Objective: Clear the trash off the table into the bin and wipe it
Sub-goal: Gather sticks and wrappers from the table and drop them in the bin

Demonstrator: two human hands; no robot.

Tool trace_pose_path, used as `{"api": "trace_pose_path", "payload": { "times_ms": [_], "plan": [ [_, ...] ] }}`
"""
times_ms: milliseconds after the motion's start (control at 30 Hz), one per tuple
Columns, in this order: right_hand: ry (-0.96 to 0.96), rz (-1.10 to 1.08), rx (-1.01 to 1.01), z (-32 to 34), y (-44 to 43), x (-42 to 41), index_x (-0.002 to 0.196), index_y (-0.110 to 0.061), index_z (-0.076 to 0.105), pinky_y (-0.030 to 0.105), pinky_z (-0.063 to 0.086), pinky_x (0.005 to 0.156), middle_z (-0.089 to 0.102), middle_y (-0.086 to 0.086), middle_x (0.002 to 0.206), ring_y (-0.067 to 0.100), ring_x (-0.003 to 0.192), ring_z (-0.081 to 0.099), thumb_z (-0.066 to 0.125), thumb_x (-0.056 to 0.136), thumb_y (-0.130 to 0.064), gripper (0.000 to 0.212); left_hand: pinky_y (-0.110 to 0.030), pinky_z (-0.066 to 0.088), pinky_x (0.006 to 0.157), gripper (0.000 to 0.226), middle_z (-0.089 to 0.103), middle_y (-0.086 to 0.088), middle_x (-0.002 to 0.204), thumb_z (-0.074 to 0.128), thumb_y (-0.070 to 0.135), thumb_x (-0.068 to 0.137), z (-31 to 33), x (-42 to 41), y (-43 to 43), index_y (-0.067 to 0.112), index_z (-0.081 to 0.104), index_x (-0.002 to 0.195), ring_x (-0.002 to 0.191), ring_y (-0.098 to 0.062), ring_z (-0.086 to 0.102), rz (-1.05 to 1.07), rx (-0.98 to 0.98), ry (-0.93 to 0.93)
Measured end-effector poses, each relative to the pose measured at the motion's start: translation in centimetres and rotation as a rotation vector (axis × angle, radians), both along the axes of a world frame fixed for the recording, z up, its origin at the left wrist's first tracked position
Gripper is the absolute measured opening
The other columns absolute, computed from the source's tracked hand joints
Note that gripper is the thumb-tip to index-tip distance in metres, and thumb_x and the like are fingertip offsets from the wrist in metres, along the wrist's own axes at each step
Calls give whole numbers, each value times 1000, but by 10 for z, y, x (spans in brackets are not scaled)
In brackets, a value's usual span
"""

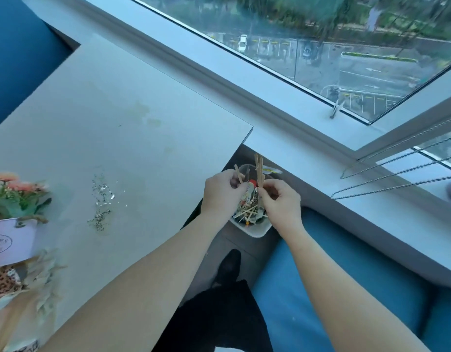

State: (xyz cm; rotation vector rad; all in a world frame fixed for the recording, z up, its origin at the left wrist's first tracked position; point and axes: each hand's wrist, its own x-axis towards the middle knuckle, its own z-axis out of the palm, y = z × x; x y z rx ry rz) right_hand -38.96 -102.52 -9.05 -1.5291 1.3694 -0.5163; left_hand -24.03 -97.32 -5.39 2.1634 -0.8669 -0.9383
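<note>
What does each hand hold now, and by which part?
The right hand pinches a few wooden sticks by their lower ends, over the bin. The left hand grips a single stick low down; whether it holds more trash cannot be told.

On my feed a large window (346, 52) crosses the upper right of the frame, looking down on a road and a parked white car (242, 43). Cool daylight comes in through it. A white sill (308, 138) runs beneath, with beaded blind cords (397, 171) at the right edge. A pale grey counter (105, 110) fills the left, a blue padded seat (333, 288) the lower right.
</note>
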Motion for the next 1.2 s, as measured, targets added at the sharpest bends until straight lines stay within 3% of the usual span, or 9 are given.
{"api": "trace_pose_path", "payload": {
  "times_ms": [100,200,300,367,433,533,633,933,1200],
  "plan": [
    [49,22,18,-20,1,-5,95,-25,75,18,51,81,72,-15,91,3,87,66,72,91,-16,10,-28,56,78,3,70,11,78,77,21,87,-18,-8,-9,21,75,89,80,-9,68,-3,51,-26],
    [208,136,108,-45,-2,-7,102,-21,74,25,49,80,72,-6,97,12,90,65,67,91,-18,13,-30,55,83,6,72,7,83,78,23,88,-37,-13,-16,20,75,92,83,-13,67,-44,122,-27],
    [432,286,199,-60,-7,-8,103,-14,72,26,43,70,69,1,96,24,89,63,59,91,-13,18,-30,51,98,34,75,0,106,79,29,88,-56,-14,-18,17,74,120,106,-17,67,-119,275,48],
    [482,274,221,-61,-10,-9,83,-11,64,27,39,58,63,2,78,26,74,57,52,88,-7,13,-31,44,109,57,68,-4,129,77,34,91,-64,-12,-17,12,60,141,126,-20,59,-123,337,59],
    [466,245,211,-58,-12,-10,82,-13,62,27,44,64,64,1,80,24,73,58,52,88,-8,14,-31,42,112,58,64,-5,137,71,35,96,-63,-10,-15,13,54,147,130,-20,56,-110,336,62],
    [426,226,151,-50,-16,-9,112,-17,71,27,47,87,69,0,110,20,102,63,55,91,-13,27,-24,41,104,51,64,-2,137,63,34,100,-53,-7,-12,19,54,148,124,-15,58,-59,275,77],
    [376,207,31,-37,-18,0,110,-22,72,35,49,97,67,-3,106,17,102,62,58,91,-18,24,-21,40,97,46,67,4,131,60,33,100,-37,0,-8,23,56,145,108,-5,58,-24,183,78],
    [110,203,-229,36,1,66,98,-24,71,7,37,74,56,-14,91,-2,82,56,62,96,-20,10,-37,60,89,26,73,12,102,64,33,98,28,38,37,30,68,124,89,-4,72,178,-155,115],
    [-5,421,-331,62,76,160,101,-19,73,7,38,70,58,-7,95,-6,80,54,64,96,-20,10,-40,61,83,18,72,13,102,67,31,96,58,111,145,28,72,114,84,-9,71,422,-214,-23]
  ]
}}
